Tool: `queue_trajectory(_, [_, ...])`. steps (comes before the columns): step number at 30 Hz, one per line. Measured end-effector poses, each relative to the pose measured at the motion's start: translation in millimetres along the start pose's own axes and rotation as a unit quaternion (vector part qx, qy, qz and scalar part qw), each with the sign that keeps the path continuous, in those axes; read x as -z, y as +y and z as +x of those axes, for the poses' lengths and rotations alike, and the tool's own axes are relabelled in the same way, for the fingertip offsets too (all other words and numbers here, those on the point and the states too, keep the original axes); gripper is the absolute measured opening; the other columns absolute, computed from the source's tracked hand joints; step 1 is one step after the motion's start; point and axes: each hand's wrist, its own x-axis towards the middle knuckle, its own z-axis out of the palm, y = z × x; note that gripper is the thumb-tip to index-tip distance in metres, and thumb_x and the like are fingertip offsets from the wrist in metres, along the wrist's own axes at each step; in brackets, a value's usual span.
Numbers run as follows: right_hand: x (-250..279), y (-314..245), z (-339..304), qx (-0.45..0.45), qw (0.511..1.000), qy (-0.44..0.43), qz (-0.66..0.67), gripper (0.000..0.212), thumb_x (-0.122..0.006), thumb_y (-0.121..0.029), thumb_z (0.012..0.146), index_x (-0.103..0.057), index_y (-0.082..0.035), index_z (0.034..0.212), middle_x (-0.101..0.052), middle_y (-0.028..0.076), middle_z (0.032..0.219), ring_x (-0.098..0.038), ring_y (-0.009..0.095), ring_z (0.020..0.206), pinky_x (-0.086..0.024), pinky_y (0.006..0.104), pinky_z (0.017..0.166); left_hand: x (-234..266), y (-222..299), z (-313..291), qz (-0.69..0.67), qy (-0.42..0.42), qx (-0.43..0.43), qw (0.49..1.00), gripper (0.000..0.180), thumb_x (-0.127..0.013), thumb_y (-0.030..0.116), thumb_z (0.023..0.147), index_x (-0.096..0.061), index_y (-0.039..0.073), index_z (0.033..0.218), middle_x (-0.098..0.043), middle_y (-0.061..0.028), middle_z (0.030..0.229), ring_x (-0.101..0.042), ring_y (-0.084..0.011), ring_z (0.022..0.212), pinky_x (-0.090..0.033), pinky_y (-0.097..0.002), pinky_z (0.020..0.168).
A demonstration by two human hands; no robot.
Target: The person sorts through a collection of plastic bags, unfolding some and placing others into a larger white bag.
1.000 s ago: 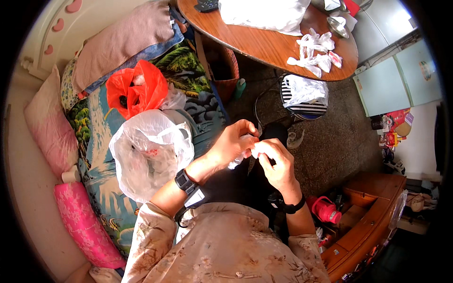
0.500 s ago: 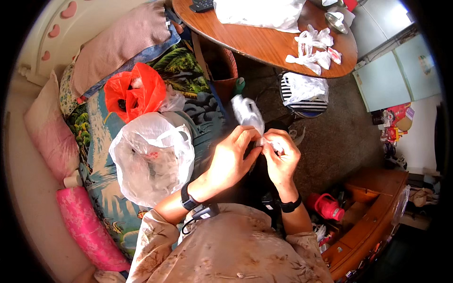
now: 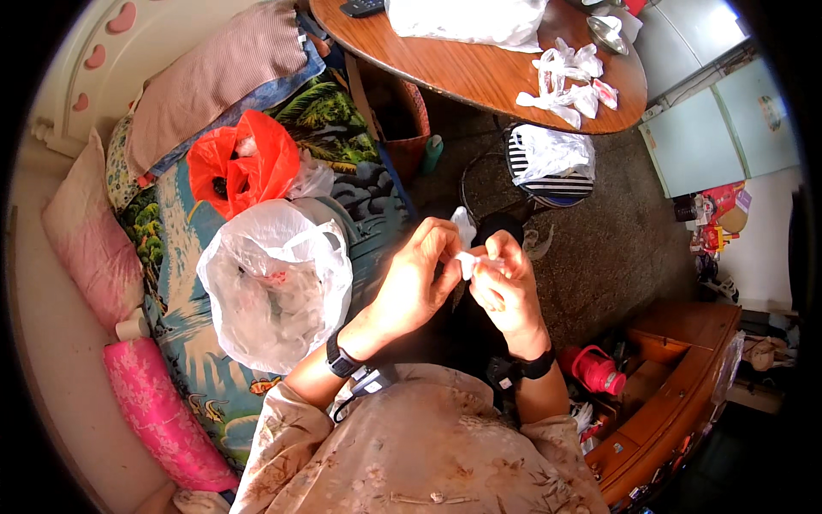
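A thin white plastic bag (image 3: pixel 463 224) is bunched up in front of my body, with a loose end poking up beyond my fingers. My left hand (image 3: pixel 407 278) pinches it between thumb and fingers. Close beside it, my right hand (image 3: pixel 511 300) grips a narrow twisted part of the same bag. To the left, on the bed, a large translucent white bag (image 3: pixel 224 287) lies wide open with crumpled plastic bags inside. Behind it is a red plastic bag (image 3: pixel 278 163) with something dark and something pale in it.
Several knotted white bags lie on the round wooden table (image 3: pixel 437 73), beside a big white bag (image 3: pixel 471 21). Another white bag (image 3: pixel 552 154) rests on a striped stool (image 3: pixel 556 188). A pink jug (image 3: pixel 595 370) stands by the wooden cabinet (image 3: pixel 651 411) at right.
Both hands have drawn the plastic bag in closer, and less of it sticks out beyond my fingers. My right hand has turned, with its fingers now curled around the twisted part.
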Motion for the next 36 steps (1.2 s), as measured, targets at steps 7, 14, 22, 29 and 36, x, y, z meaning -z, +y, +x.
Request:
queue_trajectory(7, [-5,-5,3,-0.051,0.998,-0.029,-0.001,0.018,-0.059,-0.009,0.096,-0.048,-0.006,0.110,-0.063,0.011,0.091,-0.047,0.007,0.048,-0.036,0.0185,0.043,3,13,0,-0.007,0.012,0.035,0.999,0.026,-0.061,-0.011,0.080,-0.054,0.002,0.101,-0.053,-0.0112,0.106,-0.058,-0.0191,0.081,-0.049,-0.0289,0.071])
queue_trajectory(14, [-8,-12,4,-0.016,0.999,-0.004,-0.027,0.029,-0.059,-0.007,0.096,-0.050,-0.001,0.123,-0.064,0.011,0.097,-0.058,0.016,0.067,-0.046,0.0255,0.056,16,18,7,0.046,-0.005,-0.044,0.998,0.032,-0.070,-0.009,0.074,-0.057,0.002,0.102,-0.058,-0.0119,0.102,-0.061,-0.0242,0.086,-0.052,-0.0321,0.075])
queue_trajectory(22, [-10,-29,15,0.116,0.962,0.034,-0.243,0.008,-0.064,0.010,0.086,-0.065,0.004,0.092,-0.066,0.012,0.093,-0.066,0.015,0.071,-0.055,0.0256,0.061,29,12,20,-0.001,0.060,-0.062,0.996,0.014,-0.072,-0.005,0.081,-0.063,0.001,0.089,-0.065,-0.0093,0.091,-0.064,-0.0182,0.081,-0.052,-0.0277,0.070])
queue_trajectory(29, [-36,-82,61,0.248,0.897,0.014,-0.366,0.006,-0.067,0.006,0.085,-0.062,0.005,0.085,-0.064,0.010,0.092,-0.065,0.014,0.073,-0.056,0.0264,0.063,65,5,30,-0.261,0.092,0.041,0.960,0.023,-0.069,0.002,0.088,-0.059,0.001,0.110,-0.053,-0.0096,0.117,-0.059,-0.0128,0.090,-0.052,-0.0234,0.068])
queue_trajectory(36, [-77,-246,232,0.564,0.528,0.134,-0.621,0.013,-0.066,-0.006,0.090,-0.067,0.000,0.101,-0.067,0.005,0.091,-0.062,0.015,0.087,-0.048,0.0279,0.083,112,10,-12,-0.154,0.102,0.095,0.978,0.033,-0.069,0.017,0.091,-0.058,0.001,0.118,-0.055,-0.0084,0.122,-0.059,-0.0164,0.102,-0.049,-0.0285,0.086])
